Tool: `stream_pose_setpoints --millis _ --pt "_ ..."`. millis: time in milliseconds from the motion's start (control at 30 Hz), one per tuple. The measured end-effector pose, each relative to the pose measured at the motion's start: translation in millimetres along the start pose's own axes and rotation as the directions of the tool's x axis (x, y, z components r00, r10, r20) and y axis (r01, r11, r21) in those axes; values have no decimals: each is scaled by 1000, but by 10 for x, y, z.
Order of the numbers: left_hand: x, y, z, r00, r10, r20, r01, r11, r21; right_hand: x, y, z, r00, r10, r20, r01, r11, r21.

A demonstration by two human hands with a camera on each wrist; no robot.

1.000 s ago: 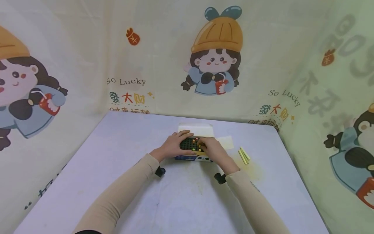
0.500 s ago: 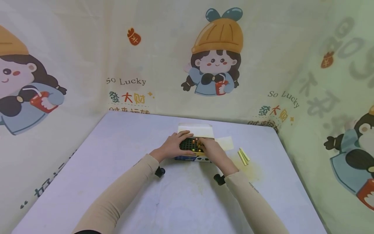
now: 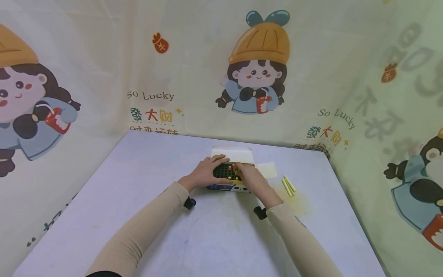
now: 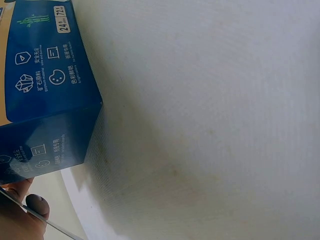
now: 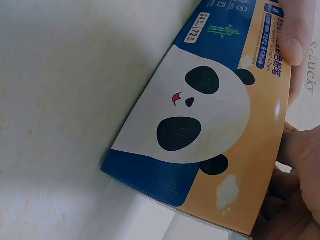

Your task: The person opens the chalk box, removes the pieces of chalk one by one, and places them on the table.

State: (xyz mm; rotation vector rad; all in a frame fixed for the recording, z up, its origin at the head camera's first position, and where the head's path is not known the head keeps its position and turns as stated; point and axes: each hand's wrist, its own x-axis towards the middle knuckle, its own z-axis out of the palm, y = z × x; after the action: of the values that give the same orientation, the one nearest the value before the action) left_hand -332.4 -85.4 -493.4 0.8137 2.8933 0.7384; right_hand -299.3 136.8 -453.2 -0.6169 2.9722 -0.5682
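A chalk box (image 3: 228,187) with a panda on its blue and orange front stands on the table, lid up. Its black holder grid (image 3: 220,171) has several coloured chalk tips showing in the holes. My left hand (image 3: 203,173) grips the box from the left, thumb along the near edge, fingers over the far side. My right hand (image 3: 253,177) is bent over the right part of the grid, fingers curled and pinching a yellowish chalk stick, mostly hidden by them. In the right wrist view, the panda front (image 5: 210,110) fills the middle, with curled right fingers (image 5: 285,205) behind the top edge.
Several pale yellow chalk sticks (image 3: 288,185) lie on the table right of the box. The white lid flap (image 3: 232,154) stands up behind the grid, and a side flap (image 3: 267,169) sticks out right. Cartoon-printed cloth (image 3: 200,77) hangs around the white table (image 3: 207,238).
Both hands stay at the box with hardly any movement. The right fingers shift only slightly over the grid, and the head view sways a little.
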Motion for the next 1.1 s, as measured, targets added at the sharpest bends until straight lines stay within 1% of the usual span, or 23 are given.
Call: stream_pose_setpoints --millis 267,533,600,700,800,933,1100 --pt "-8 0 -9 1000 -5 7 5 1000 4 0 -2 3 1000 14 4 -14 1000 8" --pt "-6 -7 -4 1000 -5 4 5 1000 9 17 33 24 999 -14 -37 15 999 36" --pt "-10 0 -10 1000 -5 5 5 1000 6 15 48 29 999 -24 -49 27 998 59" --pt "-11 7 -17 1000 -6 8 6 1000 5 7 69 2 998 -35 -43 40 994 101" --pt "-8 -6 -7 1000 -8 5 8 1000 15 13 84 -21 999 -23 -29 27 991 131" --pt "-13 -13 -5 1000 -5 -3 5 1000 9 34 102 -14 1000 -12 -27 15 992 129" --pt "-16 -14 4 1000 -10 6 10 1000 5 26 101 5 998 -19 -59 26 992 122"
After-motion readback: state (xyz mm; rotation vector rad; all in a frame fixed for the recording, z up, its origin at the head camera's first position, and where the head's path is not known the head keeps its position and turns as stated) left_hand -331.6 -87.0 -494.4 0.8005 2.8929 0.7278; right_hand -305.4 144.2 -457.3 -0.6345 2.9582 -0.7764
